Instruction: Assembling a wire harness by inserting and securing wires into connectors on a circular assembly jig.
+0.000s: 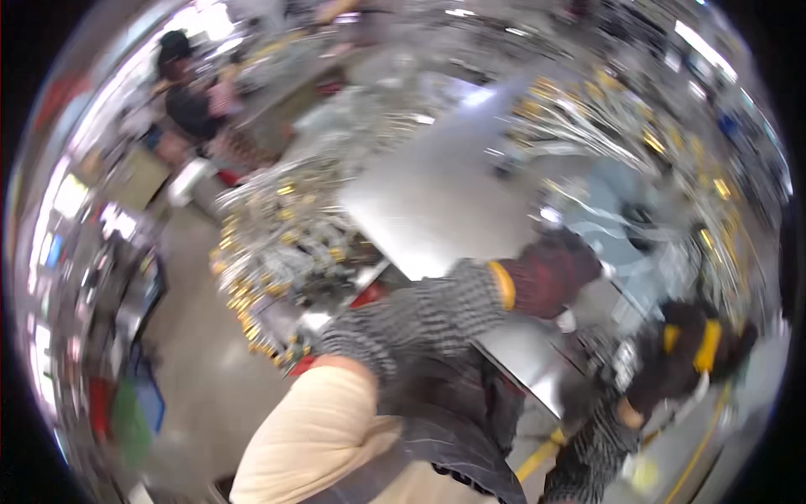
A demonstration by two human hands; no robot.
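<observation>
My left hand (pixel 552 275), in a dark red glove with a yellow cuff, reaches across the front of a shiny metal table (pixel 420 223). Its fingers look curled, with pale tips, at the edge of a grey-blue round piece (pixel 613 202) with a dark centre; whatever they grip is hidden. To the right, my right hand (pixel 690 353) wears a black glove with yellow bands. Motion smears its fingers, so their hold is unclear. Close to it lies a bunch of small silvery metal parts (pixel 617 361). Checked sleeves cover both forearms.
Bundles of pale cables with yellow ends hang left of the table (pixel 277 244) and at the far right (pixel 588 118). A person (pixel 193 92) in dark clothing is at the upper left. Blue and green items (pixel 143 412) stand by the grey floor (pixel 197 336) at left.
</observation>
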